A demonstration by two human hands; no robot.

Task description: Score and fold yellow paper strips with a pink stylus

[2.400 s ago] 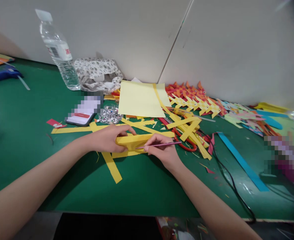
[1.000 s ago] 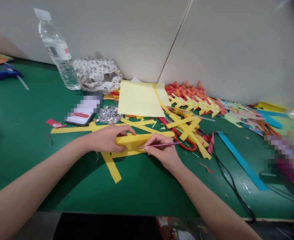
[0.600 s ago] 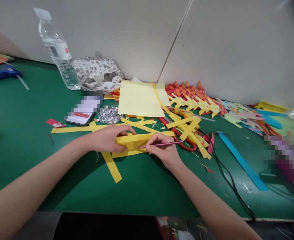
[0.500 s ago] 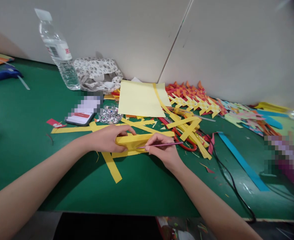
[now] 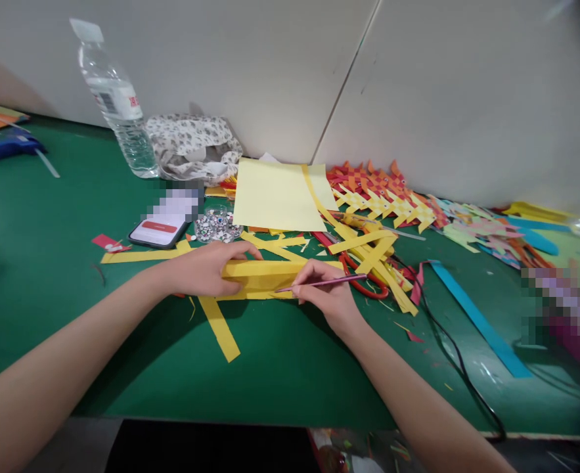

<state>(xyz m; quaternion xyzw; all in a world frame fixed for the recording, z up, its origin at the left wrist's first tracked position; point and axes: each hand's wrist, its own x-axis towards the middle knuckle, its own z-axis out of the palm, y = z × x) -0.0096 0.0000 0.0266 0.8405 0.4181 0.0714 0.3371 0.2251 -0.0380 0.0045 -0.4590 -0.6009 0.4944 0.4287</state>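
Note:
My left hand (image 5: 209, 268) is closed on the left end of a folded yellow paper strip (image 5: 265, 281), thumb in front and fingers behind. In my right hand (image 5: 328, 297) is a slim purple pen-like tool (image 5: 336, 281), pinched between thumb and fingers. Its thin tip rests at the lower part of the folded paper; whether it is a pen or a blade is too small to tell. Under the left hand another yellow strip (image 5: 221, 332) slants toward the table's front edge. Behind my right hand lie red-handled scissors (image 5: 376, 291), partly covered by yellow strips.
Behind the hands are a phone (image 5: 159, 223), a tub of googly eyes (image 5: 217, 225), a pale yellow sheet (image 5: 277, 197) and a water bottle (image 5: 115, 102). Woven paper fish (image 5: 383, 200), a black cable (image 5: 447, 335) and a blue strip (image 5: 479, 315) lie right; a glue gun (image 5: 8, 146) lies far left.
The folded yellow paper and my left hand have shifted slightly left and up. My right hand with the purple tool has moved a little to the right.

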